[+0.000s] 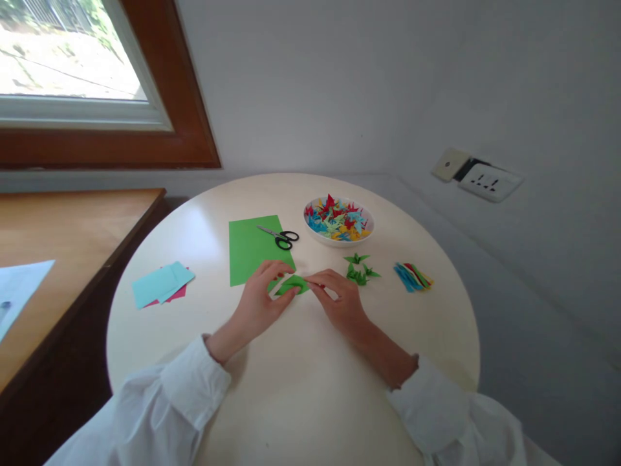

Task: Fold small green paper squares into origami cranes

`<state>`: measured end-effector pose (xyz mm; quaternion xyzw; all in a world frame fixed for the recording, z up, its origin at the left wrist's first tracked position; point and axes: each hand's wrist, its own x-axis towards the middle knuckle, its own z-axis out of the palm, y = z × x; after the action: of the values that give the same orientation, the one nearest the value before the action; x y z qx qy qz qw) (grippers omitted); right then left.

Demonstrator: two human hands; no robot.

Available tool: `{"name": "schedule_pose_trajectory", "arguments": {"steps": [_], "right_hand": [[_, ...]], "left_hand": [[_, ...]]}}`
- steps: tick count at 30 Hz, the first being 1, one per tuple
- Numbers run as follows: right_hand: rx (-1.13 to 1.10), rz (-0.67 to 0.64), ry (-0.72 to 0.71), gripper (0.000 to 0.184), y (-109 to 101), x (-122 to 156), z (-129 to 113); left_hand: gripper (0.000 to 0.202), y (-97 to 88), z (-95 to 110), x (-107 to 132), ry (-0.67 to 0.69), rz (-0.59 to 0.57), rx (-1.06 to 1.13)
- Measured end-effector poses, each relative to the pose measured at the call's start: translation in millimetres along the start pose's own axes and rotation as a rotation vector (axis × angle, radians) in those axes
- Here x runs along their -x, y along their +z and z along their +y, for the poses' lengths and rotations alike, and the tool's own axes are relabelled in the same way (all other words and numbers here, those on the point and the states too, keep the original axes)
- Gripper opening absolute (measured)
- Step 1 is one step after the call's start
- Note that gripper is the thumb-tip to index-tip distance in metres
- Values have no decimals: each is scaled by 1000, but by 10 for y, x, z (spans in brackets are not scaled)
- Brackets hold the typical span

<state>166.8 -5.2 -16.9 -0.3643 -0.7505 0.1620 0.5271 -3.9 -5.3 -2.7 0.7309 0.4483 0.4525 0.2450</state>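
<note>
A partly folded piece of green paper (294, 283) is held between my two hands above the table's middle. My left hand (264, 294) pinches its left side between thumb and fingers. The fingertips of my right hand (341, 299) are closed on its right end. Just behind my left hand lies a green sheet (250, 249), with black-handled scissors (283, 238) resting across its right edge. Several small green paper cranes (358, 274) sit beyond my right hand.
A white bowl (339, 243) full of colourful paper cranes stands at the back. Coloured paper strips (412, 277) lie at the right; light-blue paper (158, 286) and red paper (178, 294) lie at the left. A wooden desk (72, 226) adjoins the round table (301, 388).
</note>
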Motion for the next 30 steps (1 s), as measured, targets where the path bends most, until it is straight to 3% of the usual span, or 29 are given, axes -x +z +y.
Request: {"name": "schedule_pose_trajectory", "arguments": {"steps": [5, 11, 16, 20, 25, 30], "right_hand": [[-39, -1, -33, 14, 16, 4, -12], [-14, 52, 67, 7, 31, 18, -27], [-4, 56, 37, 7, 18, 22, -27], [-22, 32, -15, 10, 2, 25, -28], [-3, -11, -50, 11, -6, 29, -29], [-27, -20, 32, 7, 22, 26, -35]], "left_hand": [[21, 58, -48, 8, -98, -162, 271], [16, 36, 7, 18, -113, -111, 207], [11, 15, -2, 14, -72, -70, 190], [9, 15, 12, 15, -43, -93, 219], [13, 7, 32, 8, -117, -149, 201], [12, 1, 26, 0, -129, -121, 137]]}}
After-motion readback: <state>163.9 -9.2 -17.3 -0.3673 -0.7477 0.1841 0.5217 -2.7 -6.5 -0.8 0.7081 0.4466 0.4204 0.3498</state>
